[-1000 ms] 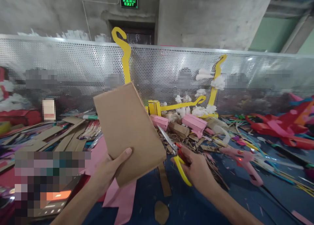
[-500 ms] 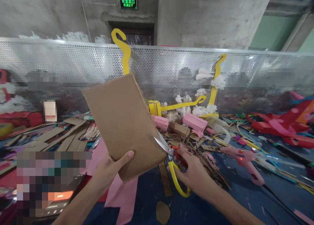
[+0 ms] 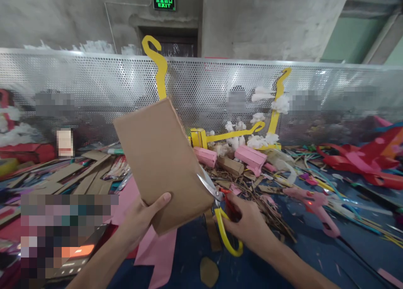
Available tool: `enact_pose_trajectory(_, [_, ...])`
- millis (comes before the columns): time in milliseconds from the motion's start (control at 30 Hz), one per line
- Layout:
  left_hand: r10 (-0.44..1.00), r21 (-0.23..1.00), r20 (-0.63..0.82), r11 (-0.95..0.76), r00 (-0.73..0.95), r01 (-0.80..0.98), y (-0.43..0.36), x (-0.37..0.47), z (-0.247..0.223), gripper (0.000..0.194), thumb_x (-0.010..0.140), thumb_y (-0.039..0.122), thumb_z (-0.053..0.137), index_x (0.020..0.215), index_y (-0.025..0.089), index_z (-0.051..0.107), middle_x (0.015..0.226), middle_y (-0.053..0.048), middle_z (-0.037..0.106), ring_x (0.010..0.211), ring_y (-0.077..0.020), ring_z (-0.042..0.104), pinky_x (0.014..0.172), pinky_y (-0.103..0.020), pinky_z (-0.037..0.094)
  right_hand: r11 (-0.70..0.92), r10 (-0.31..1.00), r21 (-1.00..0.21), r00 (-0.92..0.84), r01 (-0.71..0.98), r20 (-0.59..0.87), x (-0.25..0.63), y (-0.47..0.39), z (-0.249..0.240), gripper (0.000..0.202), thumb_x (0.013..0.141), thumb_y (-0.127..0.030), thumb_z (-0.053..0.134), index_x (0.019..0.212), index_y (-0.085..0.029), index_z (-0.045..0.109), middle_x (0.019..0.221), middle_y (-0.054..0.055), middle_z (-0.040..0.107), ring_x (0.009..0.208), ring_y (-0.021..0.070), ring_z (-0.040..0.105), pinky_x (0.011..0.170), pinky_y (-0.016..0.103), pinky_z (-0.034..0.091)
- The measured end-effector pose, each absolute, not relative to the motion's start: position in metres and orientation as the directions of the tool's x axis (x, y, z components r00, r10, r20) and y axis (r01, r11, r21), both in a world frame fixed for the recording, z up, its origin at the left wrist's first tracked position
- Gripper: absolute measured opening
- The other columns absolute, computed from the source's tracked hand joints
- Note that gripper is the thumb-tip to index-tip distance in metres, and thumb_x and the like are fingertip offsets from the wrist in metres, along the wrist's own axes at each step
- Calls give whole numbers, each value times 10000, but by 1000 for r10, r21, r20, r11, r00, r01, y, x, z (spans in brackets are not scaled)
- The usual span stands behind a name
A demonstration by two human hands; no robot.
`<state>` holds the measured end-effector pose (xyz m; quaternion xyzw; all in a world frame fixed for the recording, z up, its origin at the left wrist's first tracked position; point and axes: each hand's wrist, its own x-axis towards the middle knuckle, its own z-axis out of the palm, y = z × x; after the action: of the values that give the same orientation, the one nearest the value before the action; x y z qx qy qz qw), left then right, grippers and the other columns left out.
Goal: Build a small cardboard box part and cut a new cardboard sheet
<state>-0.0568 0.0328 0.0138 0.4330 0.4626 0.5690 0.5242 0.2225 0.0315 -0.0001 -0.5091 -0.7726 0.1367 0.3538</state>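
Observation:
A brown piece of cardboard [image 3: 157, 154] is held up, tilted, by my left hand [image 3: 147, 215]. The thumb lies on its near face and the other fingers are hidden behind it. My right hand [image 3: 247, 222] grips scissors [image 3: 215, 192] with one red handle and one yellow handle. The scissors' blades are at the cardboard's right edge, with one blade visible across its front. Below the cardboard lie pink paper [image 3: 160, 251] and a small cut cardboard piece [image 3: 209, 272] on the blue table.
A pink glue gun [image 3: 317, 205] lies on the blue table [image 3: 302, 264] to the right. Pink paper-covered blocks [image 3: 250, 158] and brown scraps [image 3: 261, 209] lie beyond my right hand. Yellow hooked shapes [image 3: 159, 66] stand before a perforated metal panel [image 3: 201, 79]. Cardboard strips [image 3: 91, 175] are piled left.
The cardboard's upper left corner has shifted slightly right and down, so the sheet looks narrower. The scissors stay at the same edge, and both hands have barely moved.

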Motion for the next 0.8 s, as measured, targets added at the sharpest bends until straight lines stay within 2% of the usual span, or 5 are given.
enact_pose_trajectory(200, [999, 969, -1, -10, -41, -247, 36, -59, 11, 804, 775, 397, 800, 1484, 253, 450, 1445, -107, 578, 1327, -289, 547, 1079, -397, 509, 435, 896, -620, -247, 653, 370, 221, 29, 1, 240, 791, -341, 682, 737, -211, 487, 582, -58, 458, 544, 116, 370, 505, 250, 254])
enact_pose_trajectory(367, [1000, 965, -14, 7, -23, -260, 38, -60, 8, 796, 787, 407, 789, 1487, 241, 447, 1454, -109, 567, 1347, -299, 524, 1100, -403, 491, 449, 892, -647, -262, 616, 370, 221, 28, -3, 210, 789, -285, 677, 739, -210, 487, 590, -63, 446, 552, 112, 352, 510, 250, 252])
enact_pose_trajectory(500, [999, 956, -31, 33, 9, -291, 35, -61, 10, 798, 791, 394, 788, 1492, 250, 434, 1444, -85, 582, 1351, -274, 523, 1115, -376, 475, 447, 894, -723, -289, 527, 343, 221, 26, -7, 205, 815, -301, 681, 772, -197, 511, 623, -63, 437, 579, 109, 335, 517, 247, 262])
enact_pose_trajectory(633, [998, 945, -60, 61, 14, -321, 34, -63, 10, 785, 758, 391, 813, 1456, 250, 483, 1396, -67, 628, 1339, -280, 535, 1125, -398, 463, 459, 880, -777, -342, 432, 330, 222, 24, -9, 210, 808, -264, 712, 788, -186, 517, 663, -60, 450, 611, 105, 339, 533, 239, 267])
enact_pose_trajectory(800, [997, 925, -74, 78, 26, -372, 37, -66, 5, 765, 709, 373, 850, 1400, 240, 549, 1351, -75, 661, 1314, -298, 560, 1113, -428, 467, 412, 881, -845, -384, 341, 275, 218, 21, -9, 255, 816, -300, 731, 765, -189, 507, 631, -64, 441, 570, 93, 360, 499, 227, 263])
